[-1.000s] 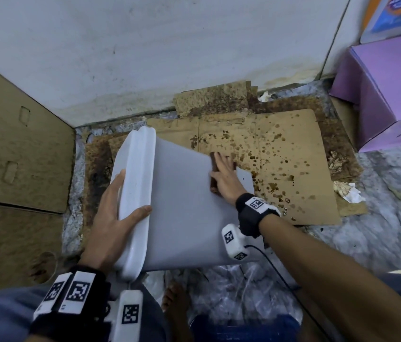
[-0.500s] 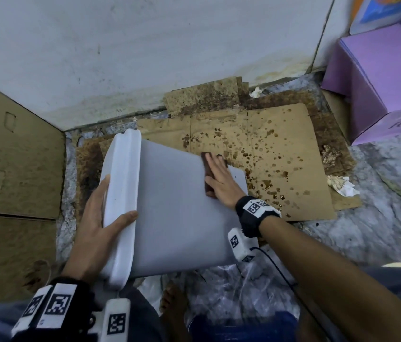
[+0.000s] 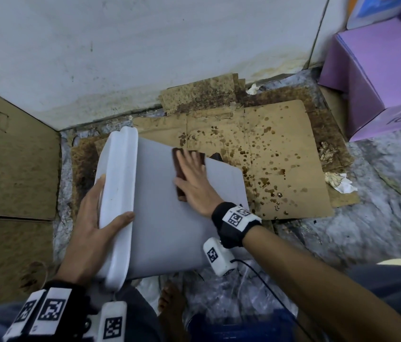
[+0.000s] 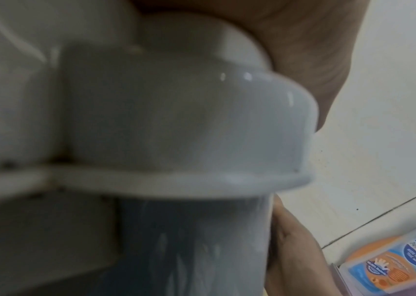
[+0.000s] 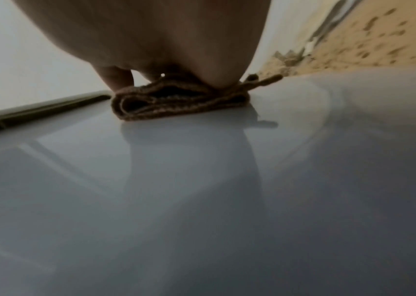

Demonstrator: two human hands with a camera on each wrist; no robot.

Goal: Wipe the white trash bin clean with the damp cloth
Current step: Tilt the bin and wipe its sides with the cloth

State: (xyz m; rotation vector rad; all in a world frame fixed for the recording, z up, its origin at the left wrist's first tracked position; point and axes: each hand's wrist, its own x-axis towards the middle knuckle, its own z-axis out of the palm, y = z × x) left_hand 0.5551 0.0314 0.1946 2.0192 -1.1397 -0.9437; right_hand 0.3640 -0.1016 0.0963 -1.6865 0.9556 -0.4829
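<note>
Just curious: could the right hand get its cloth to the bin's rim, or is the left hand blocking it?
Probably yes. The left hand grips only part of the rim; bare bin wall lies between cloth and rim.

Black wrist straps [image 3: 229, 225], white tagged camera modules [image 3: 219, 257], black cable [image 3: 268, 287], bare forearms.

Most of the cloth [image 3: 179, 174] lies hidden beneath the right hand [image 3: 195, 180]; the left hand's [image 3: 91, 225] fingers vanish behind the bin's [image 3: 170, 218] lid. The bin blurs at close range in the left wrist view, and the box [image 3: 379, 77] is cut off by the frame's edge
</note>
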